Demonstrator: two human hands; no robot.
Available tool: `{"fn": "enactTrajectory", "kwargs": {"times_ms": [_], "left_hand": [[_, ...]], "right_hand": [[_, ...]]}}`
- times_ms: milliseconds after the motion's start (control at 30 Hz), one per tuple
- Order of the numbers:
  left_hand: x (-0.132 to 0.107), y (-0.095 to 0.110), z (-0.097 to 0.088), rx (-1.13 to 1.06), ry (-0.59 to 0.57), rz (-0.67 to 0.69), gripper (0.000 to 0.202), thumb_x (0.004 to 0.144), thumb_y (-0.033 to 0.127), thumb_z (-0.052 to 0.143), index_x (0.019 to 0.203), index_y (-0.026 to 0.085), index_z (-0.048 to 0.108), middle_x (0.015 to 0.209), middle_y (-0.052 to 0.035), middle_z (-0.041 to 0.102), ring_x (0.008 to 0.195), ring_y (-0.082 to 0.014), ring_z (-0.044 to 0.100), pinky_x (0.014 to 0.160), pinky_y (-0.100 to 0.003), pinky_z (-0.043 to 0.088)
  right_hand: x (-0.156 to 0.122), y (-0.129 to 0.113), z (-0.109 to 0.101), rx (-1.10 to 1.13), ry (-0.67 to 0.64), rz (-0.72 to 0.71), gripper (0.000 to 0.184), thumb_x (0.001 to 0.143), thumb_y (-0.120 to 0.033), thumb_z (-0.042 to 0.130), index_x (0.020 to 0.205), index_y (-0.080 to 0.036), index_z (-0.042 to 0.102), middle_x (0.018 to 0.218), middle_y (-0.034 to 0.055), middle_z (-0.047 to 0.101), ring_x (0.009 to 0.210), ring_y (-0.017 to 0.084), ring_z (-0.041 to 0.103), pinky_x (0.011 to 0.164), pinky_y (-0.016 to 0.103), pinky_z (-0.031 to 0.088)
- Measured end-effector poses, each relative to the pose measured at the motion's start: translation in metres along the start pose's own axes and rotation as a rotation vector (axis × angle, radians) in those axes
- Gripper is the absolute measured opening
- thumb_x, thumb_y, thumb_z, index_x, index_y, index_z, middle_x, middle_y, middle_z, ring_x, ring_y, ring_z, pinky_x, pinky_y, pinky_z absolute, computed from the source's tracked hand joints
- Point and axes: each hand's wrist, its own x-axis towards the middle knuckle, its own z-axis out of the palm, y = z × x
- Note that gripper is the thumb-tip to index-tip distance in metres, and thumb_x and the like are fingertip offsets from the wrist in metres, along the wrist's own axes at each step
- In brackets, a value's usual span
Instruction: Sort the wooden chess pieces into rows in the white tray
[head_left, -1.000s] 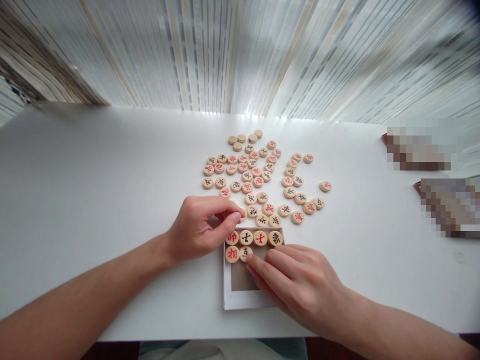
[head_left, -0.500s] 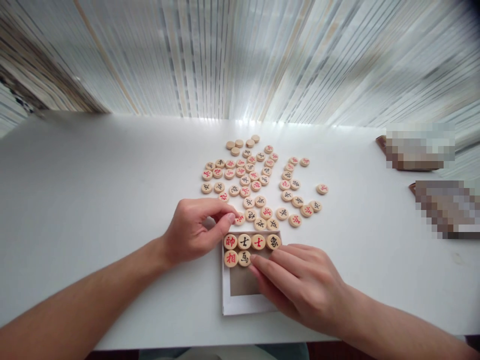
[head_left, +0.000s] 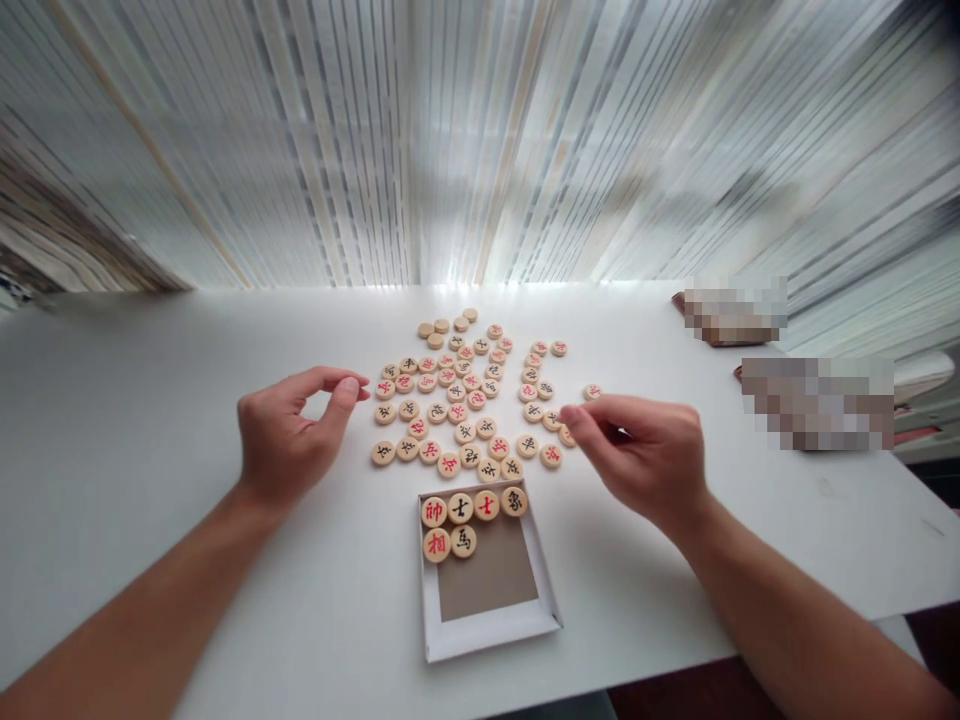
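Between and below the hands, a white box (head_left: pixel 491 575) holds six lettered discs (head_left: pixel 463 541): red 帥, black 士, red 士, black 象; then red 相, black 馬. The left hand (head_left: pixel 289 430), thumb and forefinger nearly together, is beside scattered discs (head_left: pixel 457 412); the right hand (head_left: pixel 645 455) pinches at their right side. Whether either grips one, I cannot tell. White table (head_left: pixel 112 450) stretches left of the left hand; its near edge runs below the right.

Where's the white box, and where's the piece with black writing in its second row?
White box (head_left: pixel 487 628), head view: its near border.
Piece with black writing (head_left: pixel 463 541), head view: middle of its top face.
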Motion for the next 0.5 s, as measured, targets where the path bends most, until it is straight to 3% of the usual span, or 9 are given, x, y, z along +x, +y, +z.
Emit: {"fn": "enactTrajectory", "kwargs": {"times_ms": [67, 167, 333, 500], "left_hand": [[0.004, -0.006, 0.001, 0.038, 0.008, -0.023, 0.025, 0.099, 0.037, 0.064, 0.090, 0.024, 0.083, 0.087, 0.0004, 0.086, 0.077, -0.0217, 0.078, 0.072, -0.033, 0.055], [0.006, -0.011, 0.004, 0.056, -0.017, -0.048, 0.025, 0.098, 0.037, 0.064, 0.090, 0.024, 0.083, 0.089, -0.0004, 0.087, 0.081, -0.0232, 0.080, 0.075, -0.033, 0.056], [0.003, -0.010, 0.010, 0.045, -0.068, -0.019, 0.023, 0.096, 0.037, 0.066, 0.089, 0.023, 0.083, 0.090, -0.0018, 0.087, 0.082, -0.0244, 0.081, 0.075, -0.032, 0.057], [-0.001, -0.005, 0.011, 0.008, -0.083, 0.056, 0.022, 0.095, 0.038, 0.067, 0.088, 0.025, 0.082, 0.093, -0.0007, 0.088, 0.079, -0.0238, 0.081, 0.074, -0.031, 0.059]], "right_hand": [[0.011, 0.015, -0.004, -0.012, 0.036, 0.176, 0.039, 0.099, -0.039, 0.068, 0.067, -0.018, 0.075, 0.049, 0.0003, 0.057, 0.047, 0.013, 0.047, 0.049, 0.028, 0.038], [0.032, 0.033, -0.006, 0.026, -0.094, 0.341, 0.039, 0.096, -0.044, 0.067, 0.074, -0.015, 0.080, 0.056, 0.0041, 0.066, 0.052, 0.015, 0.054, 0.051, 0.029, 0.041], [0.065, 0.047, 0.000, -0.024, -0.183, 0.375, 0.037, 0.091, -0.046, 0.070, 0.077, -0.014, 0.082, 0.056, 0.0029, 0.066, 0.047, 0.013, 0.051, 0.047, 0.027, 0.035], [0.060, 0.058, 0.007, -0.119, -0.252, 0.360, 0.030, 0.087, -0.042, 0.074, 0.081, -0.015, 0.086, 0.060, 0.0042, 0.071, 0.051, 0.015, 0.057, 0.052, 0.029, 0.040]]}}
